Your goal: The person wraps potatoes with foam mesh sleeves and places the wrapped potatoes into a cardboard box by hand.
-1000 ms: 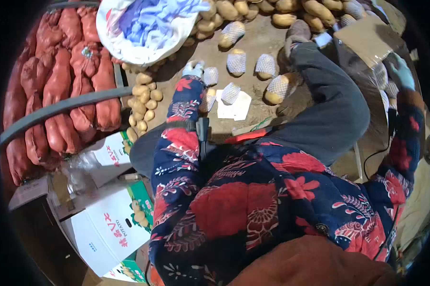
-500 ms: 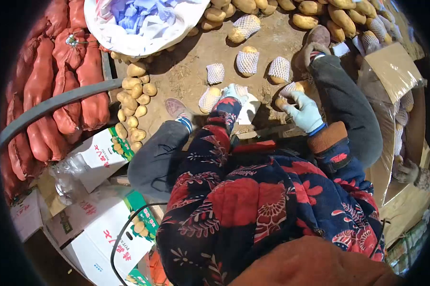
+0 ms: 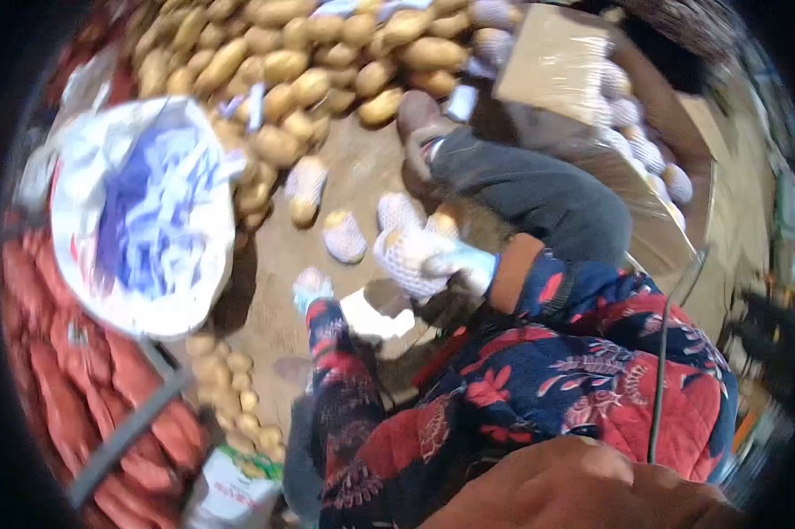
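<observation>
My right hand (image 3: 462,263), in a pale glove, grips a potato in a white foam net (image 3: 406,264) above the dirt floor. Just beyond it are another netted potato (image 3: 398,212) and one partly hidden behind the hand (image 3: 443,220). My left hand (image 3: 313,289), also gloved, is low over the ground on the left. Its fingers are smeared by motion, and a pale, mesh-like shape at their tips is unclear. Ahead of it lie two more netted potatoes, one close (image 3: 344,236) and one farther off (image 3: 306,189). A white sheet (image 3: 378,315) rests between my hands.
A white sack (image 3: 67,220) full of bluish-purple foam pieces stands at left. Bare potatoes (image 3: 283,66) are heaped at the back. An open carton (image 3: 552,66) of netted potatoes is at right. Red sacks (image 3: 71,353), a grey bar (image 3: 128,436) and a printed carton (image 3: 230,489) fill the lower left.
The view has swung to the right. My right hand has lifted a netted potato and moved inward over the floor. My left hand has moved away from the white sheet.
</observation>
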### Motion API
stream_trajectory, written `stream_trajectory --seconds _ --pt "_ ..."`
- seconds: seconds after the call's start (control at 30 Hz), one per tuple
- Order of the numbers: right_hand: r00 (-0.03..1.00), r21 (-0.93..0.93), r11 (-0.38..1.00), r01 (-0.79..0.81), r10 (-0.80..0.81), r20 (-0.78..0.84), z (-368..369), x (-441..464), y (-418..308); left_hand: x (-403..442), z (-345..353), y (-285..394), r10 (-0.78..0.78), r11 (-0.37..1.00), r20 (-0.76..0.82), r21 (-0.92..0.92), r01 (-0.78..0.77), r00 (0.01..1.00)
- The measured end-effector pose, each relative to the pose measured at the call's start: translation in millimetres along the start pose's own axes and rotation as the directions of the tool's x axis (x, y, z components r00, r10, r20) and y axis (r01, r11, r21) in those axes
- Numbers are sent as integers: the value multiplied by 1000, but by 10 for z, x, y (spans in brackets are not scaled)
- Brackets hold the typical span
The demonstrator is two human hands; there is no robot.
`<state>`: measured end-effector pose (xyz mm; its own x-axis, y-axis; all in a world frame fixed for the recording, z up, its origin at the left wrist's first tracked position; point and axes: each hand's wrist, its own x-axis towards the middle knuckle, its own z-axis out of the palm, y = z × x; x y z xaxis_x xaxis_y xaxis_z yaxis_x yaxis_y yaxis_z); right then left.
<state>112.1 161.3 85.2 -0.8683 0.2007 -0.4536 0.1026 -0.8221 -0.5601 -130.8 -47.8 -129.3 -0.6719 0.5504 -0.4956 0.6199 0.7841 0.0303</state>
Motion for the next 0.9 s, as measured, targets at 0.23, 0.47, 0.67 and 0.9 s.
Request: stream_trajectory --seconds 0.23,0.47,0.67,0.9 --pt "992 28 993 118 -117 -35 -197 128 -245 164 39 311 -1 -124 -68 -990 -68 998" --pt "973 503 832 232 -203 -112 1 -31 -491 -932 -1626 2184 455 -307 -285 -939 -152 844" --pt "928 768 611 192 -368 60 67 -499 -846 -1444 -2063 2408 358 -325 -269 -934 -151 894" --pt "704 630 507 588 -704 -90 -284 -1460 -1957 -1099 -1495 1816 314 -38 -172 -985 -168 934"
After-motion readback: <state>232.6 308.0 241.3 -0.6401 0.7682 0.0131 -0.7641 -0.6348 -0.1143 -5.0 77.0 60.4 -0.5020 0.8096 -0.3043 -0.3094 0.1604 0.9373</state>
